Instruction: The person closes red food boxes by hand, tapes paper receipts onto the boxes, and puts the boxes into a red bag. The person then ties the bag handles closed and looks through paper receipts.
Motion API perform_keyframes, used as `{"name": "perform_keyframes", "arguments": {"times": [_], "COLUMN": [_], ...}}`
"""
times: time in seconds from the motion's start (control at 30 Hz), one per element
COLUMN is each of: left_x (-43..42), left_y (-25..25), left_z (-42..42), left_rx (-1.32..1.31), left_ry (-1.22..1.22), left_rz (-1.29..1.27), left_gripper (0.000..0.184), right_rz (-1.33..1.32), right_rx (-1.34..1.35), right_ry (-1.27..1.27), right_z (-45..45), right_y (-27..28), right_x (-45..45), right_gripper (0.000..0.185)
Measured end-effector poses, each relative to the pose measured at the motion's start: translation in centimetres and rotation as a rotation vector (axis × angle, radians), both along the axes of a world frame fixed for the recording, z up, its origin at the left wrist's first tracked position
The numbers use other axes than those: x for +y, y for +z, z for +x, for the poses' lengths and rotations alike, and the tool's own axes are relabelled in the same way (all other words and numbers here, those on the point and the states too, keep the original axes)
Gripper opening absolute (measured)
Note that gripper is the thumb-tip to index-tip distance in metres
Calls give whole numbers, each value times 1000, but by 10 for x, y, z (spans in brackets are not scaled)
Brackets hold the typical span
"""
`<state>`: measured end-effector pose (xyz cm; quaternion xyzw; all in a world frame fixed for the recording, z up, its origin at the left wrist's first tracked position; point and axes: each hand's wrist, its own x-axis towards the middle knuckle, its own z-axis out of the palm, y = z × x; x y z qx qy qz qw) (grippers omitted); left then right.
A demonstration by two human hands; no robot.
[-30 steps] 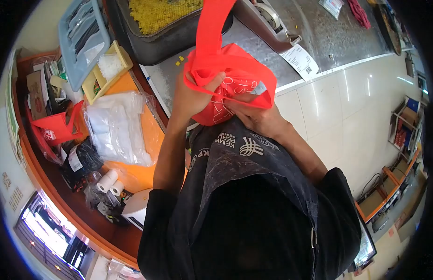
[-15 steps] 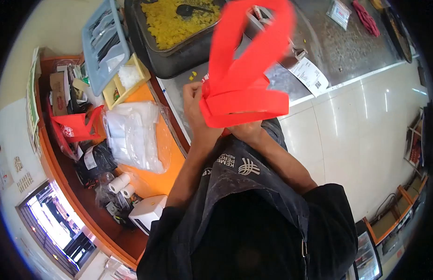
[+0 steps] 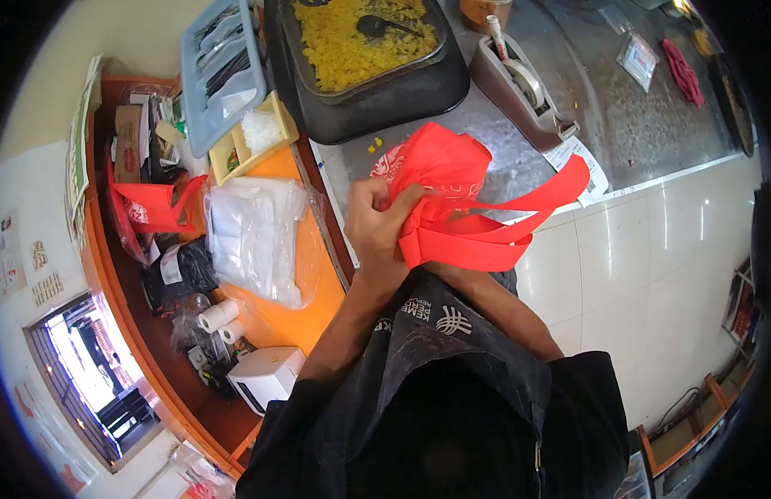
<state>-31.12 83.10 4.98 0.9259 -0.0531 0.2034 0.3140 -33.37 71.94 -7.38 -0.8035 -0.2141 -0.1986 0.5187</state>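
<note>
A red fabric carrier bag with pale printing is bunched up in front of my body, its strap handles flopping out to the right. My left hand grips the bag's left side, fingers curled and thumb pressed over the cloth. From the right, my right hand reaches in underneath the bag; its fingers are hidden behind the red fabric. Just beyond the bag, a tape dispenser with a marker stands on the metal counter, partly over a white printed slip.
A dark pan of yellow rice with a black spoon sits ahead. To the left are a blue cutlery tray, a yellow divided box, clear plastic bags, paper rolls and another red bag. The counter edge runs right.
The bag has dropped lower and is more bunched; its handles, raised upward before, now fall to the right. The tape dispenser has come into fuller view. The camera view has shifted slightly.
</note>
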Motion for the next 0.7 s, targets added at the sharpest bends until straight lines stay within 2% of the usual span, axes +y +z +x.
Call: {"name": "perform_keyframes", "arguments": {"times": [0.13,0.23,0.27,0.3,0.37,0.43,0.47,0.57,0.63,0.7], "left_x": [2,7,10,13,15,11,9,8,9,14], "left_y": [-2,-16,-22,-28,-42,-55,-57,-54,-44,-44], "left_z": [-7,-1,0,0,-2,-7,-7,-4,-3,-5], "left_rx": [113,6,-34,-73,-125,-138,-162,-230,-260,-251], "left_ry": [13,25,4,-17,-62,-115,-104,-92,-112,-152], "left_rz": [-166,-333,-302,-271,-259,-304,-287,-239,-213,-139], "left_gripper": [38,35,37,39,40,39,39,41,43,46], "right_rz": [80,264,320,14,270,469,610,785,546,360], "right_rx": [162,494,584,435,762,816,773,583,557,544], "right_ry": [61,53,24,18,-102,-166,-129,74,182,171], "right_z": [-7,-6,-4,6,20,39,47,75,85,88], "right_y": [8,33,46,61,83,96,87,99,109,110], "right_x": [-17,-69,-88,-104,-121,-129,-136,-117,-93,-58], "right_gripper": [24,22,21,18,7,9,9,10,12,13]}}
